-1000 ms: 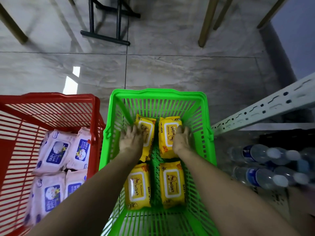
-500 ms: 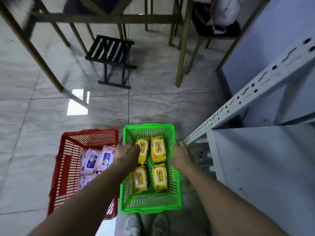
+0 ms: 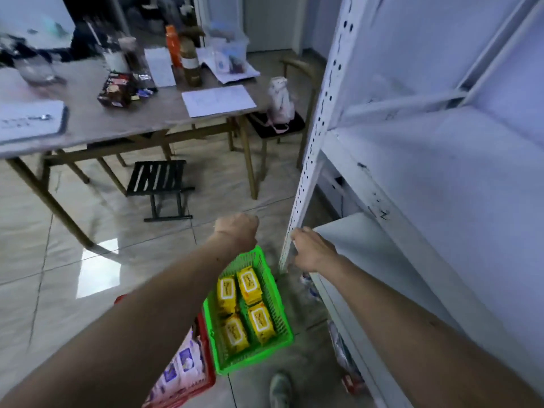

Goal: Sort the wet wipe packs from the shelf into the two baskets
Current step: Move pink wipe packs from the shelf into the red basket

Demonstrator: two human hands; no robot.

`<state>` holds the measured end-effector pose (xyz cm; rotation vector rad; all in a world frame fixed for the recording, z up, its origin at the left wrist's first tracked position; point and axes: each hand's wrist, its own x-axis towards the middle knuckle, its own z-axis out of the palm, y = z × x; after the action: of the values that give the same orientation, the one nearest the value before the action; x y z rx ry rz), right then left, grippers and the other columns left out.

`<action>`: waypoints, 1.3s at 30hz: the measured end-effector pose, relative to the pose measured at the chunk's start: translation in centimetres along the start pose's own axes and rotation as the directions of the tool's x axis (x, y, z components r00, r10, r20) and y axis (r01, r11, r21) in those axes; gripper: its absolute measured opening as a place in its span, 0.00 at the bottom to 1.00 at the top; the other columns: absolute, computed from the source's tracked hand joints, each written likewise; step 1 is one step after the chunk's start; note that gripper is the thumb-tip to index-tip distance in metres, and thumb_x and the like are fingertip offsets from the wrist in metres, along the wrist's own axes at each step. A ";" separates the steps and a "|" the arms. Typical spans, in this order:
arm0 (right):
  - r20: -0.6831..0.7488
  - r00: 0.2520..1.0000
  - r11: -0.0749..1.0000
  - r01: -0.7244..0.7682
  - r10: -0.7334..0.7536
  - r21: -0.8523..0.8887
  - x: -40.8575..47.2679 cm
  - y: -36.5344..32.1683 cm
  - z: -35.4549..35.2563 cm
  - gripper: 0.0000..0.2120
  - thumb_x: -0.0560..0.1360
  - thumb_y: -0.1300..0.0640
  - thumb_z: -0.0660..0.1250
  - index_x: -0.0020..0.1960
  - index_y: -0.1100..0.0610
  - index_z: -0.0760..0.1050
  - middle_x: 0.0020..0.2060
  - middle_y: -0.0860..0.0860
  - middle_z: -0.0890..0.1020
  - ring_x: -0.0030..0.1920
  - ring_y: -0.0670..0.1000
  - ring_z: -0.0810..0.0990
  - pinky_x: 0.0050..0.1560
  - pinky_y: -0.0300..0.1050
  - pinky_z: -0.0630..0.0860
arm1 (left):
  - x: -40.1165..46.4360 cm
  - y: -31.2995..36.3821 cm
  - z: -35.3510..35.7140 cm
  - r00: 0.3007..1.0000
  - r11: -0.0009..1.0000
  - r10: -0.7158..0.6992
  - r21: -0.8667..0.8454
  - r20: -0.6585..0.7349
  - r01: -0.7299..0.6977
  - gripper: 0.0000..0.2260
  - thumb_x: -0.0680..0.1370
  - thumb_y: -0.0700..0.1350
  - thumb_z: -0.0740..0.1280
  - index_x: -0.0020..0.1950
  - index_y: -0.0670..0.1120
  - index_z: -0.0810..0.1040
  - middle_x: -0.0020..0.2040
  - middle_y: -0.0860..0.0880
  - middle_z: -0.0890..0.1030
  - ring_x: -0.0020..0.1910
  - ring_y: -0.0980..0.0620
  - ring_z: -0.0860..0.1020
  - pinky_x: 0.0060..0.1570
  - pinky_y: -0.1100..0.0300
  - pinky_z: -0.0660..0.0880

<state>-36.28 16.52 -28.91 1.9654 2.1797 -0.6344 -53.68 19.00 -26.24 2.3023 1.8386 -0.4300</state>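
Note:
A green basket (image 3: 282, 344) stands on the floor below me with several yellow wipe packs (image 3: 248, 282) lying flat in it. To its left, a red basket (image 3: 203, 381) holds white and purple wipe packs (image 3: 184, 363), partly hidden by my left forearm. My left hand (image 3: 237, 231) hangs in the air above the green basket, fingers curled under, holding nothing visible. My right hand (image 3: 312, 250) is raised beside the white shelf upright (image 3: 306, 184), at the corner of a bare white shelf board (image 3: 379, 245). Both hands are apart from the packs.
A grey table (image 3: 117, 119) with papers, bottles and boxes stands ahead at left, a black folding stool (image 3: 159, 184) under it. A chair with a white bag (image 3: 281, 98) sits by the shelf. Bottles (image 3: 338, 346) lie under the lowest shelf. My shoe (image 3: 279, 387) is on the floor.
I have risen from the baskets; the view swung up to the table and shelf. Both hands left the green basket and lifted, the right one over to the shelf corner.

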 end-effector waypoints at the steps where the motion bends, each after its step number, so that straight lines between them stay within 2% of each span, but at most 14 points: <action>1: -0.024 1.000 1.000 -0.014 0.014 0.010 -1.7 0.3 -1.4 0.18 0.76 0.57 0.66 0.65 0.55 0.68 0.65 0.54 0.70 0.65 0.58 0.73 0.57 0.53 0.73 | -0.8 0.8 -1.6 0.999 0.999 0.031 0.009 -0.011 -0.031 0.18 0.77 0.51 0.66 0.65 0.47 0.73 0.66 0.44 0.76 0.64 0.43 0.76 0.56 0.51 0.75; 6: -0.154 0.985 0.996 -0.071 0.077 0.044 -10.0 2.6 -8.0 0.21 0.77 0.55 0.67 0.67 0.56 0.68 0.66 0.55 0.72 0.63 0.59 0.75 0.61 0.57 0.75 | -4.1 6.3 -9.1 0.980 0.980 0.183 0.100 -0.082 -0.174 0.19 0.77 0.53 0.65 0.66 0.48 0.72 0.66 0.46 0.75 0.65 0.44 0.75 0.56 0.50 0.74; 9: -0.247 0.960 0.991 -0.127 0.130 0.027 -14.6 5.1 -11.3 0.21 0.77 0.53 0.67 0.67 0.57 0.68 0.64 0.56 0.74 0.61 0.59 0.76 0.60 0.56 0.76 | -5.5 10.5 -12.8 0.947 0.950 0.290 0.159 -0.136 -0.268 0.17 0.77 0.52 0.65 0.64 0.48 0.73 0.63 0.47 0.77 0.61 0.45 0.77 0.49 0.51 0.75; 12: -0.298 0.926 0.972 -0.230 0.232 0.042 -19.7 8.6 -13.7 0.23 0.76 0.52 0.67 0.68 0.57 0.66 0.63 0.56 0.72 0.62 0.58 0.75 0.58 0.52 0.74 | -6.9 15.4 -15.4 0.898 0.913 0.395 0.188 -0.194 -0.361 0.15 0.76 0.51 0.65 0.61 0.47 0.74 0.59 0.46 0.77 0.57 0.44 0.78 0.44 0.53 0.71; 21: -0.282 0.793 0.839 -0.533 0.541 0.111 -36.2 21.0 -14.1 0.21 0.78 0.53 0.64 0.68 0.58 0.66 0.62 0.56 0.71 0.60 0.57 0.74 0.56 0.52 0.74 | -12.4 33.8 -16.9 0.739 0.756 0.652 0.212 -0.169 -0.619 0.17 0.75 0.53 0.65 0.62 0.49 0.75 0.60 0.49 0.77 0.59 0.46 0.77 0.57 0.53 0.73; 25: -0.258 0.739 0.780 -0.613 0.622 0.127 -42.5 26.2 -12.9 0.20 0.77 0.53 0.64 0.67 0.58 0.66 0.62 0.56 0.71 0.61 0.56 0.73 0.52 0.49 0.71 | -15.5 42.0 -16.0 0.677 0.693 0.719 0.224 -0.155 -0.685 0.17 0.75 0.53 0.65 0.63 0.49 0.75 0.60 0.49 0.77 0.59 0.46 0.77 0.54 0.54 0.72; 28: -0.253 0.683 0.727 -0.667 0.685 0.166 -46.6 29.7 -11.9 0.20 0.77 0.53 0.64 0.67 0.55 0.67 0.61 0.54 0.71 0.62 0.56 0.72 0.53 0.48 0.69 | -17.3 47.4 -15.1 0.647 0.659 0.750 0.230 -0.135 -0.716 0.16 0.76 0.52 0.65 0.61 0.48 0.76 0.59 0.49 0.79 0.57 0.47 0.78 0.46 0.56 0.69; 34: -0.209 0.545 0.584 -0.766 0.812 0.269 -52.6 35.7 -9.3 0.23 0.76 0.48 0.65 0.67 0.56 0.65 0.62 0.55 0.72 0.62 0.57 0.73 0.57 0.52 0.70 | -19.1 55.9 -14.0 0.576 0.588 0.808 0.226 -0.124 -0.776 0.18 0.77 0.56 0.63 0.62 0.47 0.75 0.59 0.48 0.78 0.58 0.46 0.77 0.47 0.55 0.68; 36: -0.189 0.457 0.494 -0.805 0.869 0.329 -53.4 37.4 -8.4 0.27 0.75 0.43 0.65 0.67 0.57 0.64 0.62 0.56 0.71 0.63 0.58 0.73 0.57 0.53 0.71 | -19.0 58.3 -13.9 0.558 0.571 0.820 0.219 -0.123 -0.791 0.19 0.77 0.57 0.62 0.63 0.47 0.74 0.60 0.48 0.78 0.59 0.46 0.76 0.48 0.55 0.68; 39: -0.109 0.280 0.299 -0.859 0.954 0.416 -53.6 39.5 -7.4 0.35 0.71 0.35 0.65 0.67 0.58 0.64 0.60 0.57 0.70 0.63 0.59 0.73 0.55 0.51 0.71 | -18.3 61.5 -13.9 0.534 0.548 0.836 0.189 -0.124 -0.815 0.21 0.78 0.59 0.61 0.64 0.47 0.73 0.61 0.47 0.77 0.60 0.45 0.75 0.51 0.54 0.69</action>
<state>10.94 -27.39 -10.62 3.1462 0.5713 -0.3719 4.05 -7.83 -10.33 3.0190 0.5355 -0.1320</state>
